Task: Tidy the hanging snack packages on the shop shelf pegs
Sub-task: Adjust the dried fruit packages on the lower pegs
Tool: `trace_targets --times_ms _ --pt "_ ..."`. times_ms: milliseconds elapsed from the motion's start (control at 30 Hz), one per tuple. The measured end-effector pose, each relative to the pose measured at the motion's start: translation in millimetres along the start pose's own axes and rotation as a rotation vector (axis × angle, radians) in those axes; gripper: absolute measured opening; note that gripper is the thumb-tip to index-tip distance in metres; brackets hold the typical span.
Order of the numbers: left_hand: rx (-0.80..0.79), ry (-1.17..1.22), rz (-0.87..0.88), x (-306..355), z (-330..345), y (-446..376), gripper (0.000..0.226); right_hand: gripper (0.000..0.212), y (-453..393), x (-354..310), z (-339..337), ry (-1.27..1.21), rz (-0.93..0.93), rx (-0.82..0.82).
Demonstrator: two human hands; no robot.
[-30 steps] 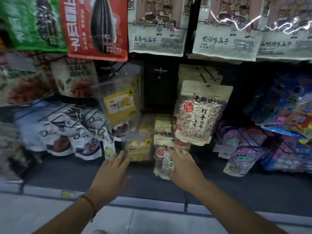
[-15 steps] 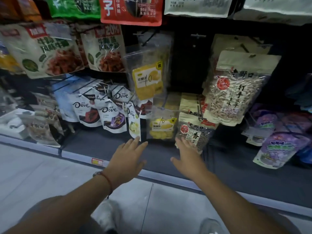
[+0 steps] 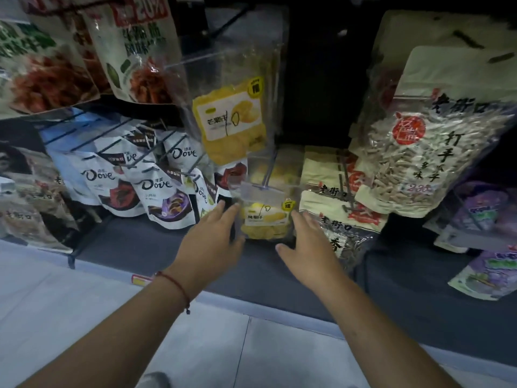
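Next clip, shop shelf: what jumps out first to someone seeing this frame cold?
Two bare hands reach in at centre, the left hand and right hand flanking a small clear packet of yellow dried mango hanging low on a peg; whether they touch it is unclear. A bigger mango packet hangs above it. White Dove pouches crowd the left, and a large sunflower seed bag fills the right.

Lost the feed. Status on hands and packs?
Left hand and right hand open, flanking the low mango pack. It hangs on its peg. Nothing between.
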State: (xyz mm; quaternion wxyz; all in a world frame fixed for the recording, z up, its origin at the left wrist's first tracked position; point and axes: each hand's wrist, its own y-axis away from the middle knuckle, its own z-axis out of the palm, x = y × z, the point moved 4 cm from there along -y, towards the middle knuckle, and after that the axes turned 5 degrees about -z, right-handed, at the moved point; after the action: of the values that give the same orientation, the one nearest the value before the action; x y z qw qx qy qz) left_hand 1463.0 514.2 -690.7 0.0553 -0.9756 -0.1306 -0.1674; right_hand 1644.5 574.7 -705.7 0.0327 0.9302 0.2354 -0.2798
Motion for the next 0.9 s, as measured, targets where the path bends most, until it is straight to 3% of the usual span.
trace_targets --times_ms 167,400,600,900 --pt "0.104 0.116 0.052 0 1 -46 0.066 0.074 -26 6 13 -0.027 0.045 0.013" --pt "0.167 0.109 -0.016 -6 11 -86 0.084 0.075 -46 14 23 -0.037 0.062 0.001" --pt "0.237 0.244 0.012 -11 11 -96 0.037 0.071 -54 20 23 -0.061 0.068 0.013" --pt "0.111 0.353 -0.024 -7 11 -88 0.028 0.071 -49 15 15 -0.147 0.11 0.016"
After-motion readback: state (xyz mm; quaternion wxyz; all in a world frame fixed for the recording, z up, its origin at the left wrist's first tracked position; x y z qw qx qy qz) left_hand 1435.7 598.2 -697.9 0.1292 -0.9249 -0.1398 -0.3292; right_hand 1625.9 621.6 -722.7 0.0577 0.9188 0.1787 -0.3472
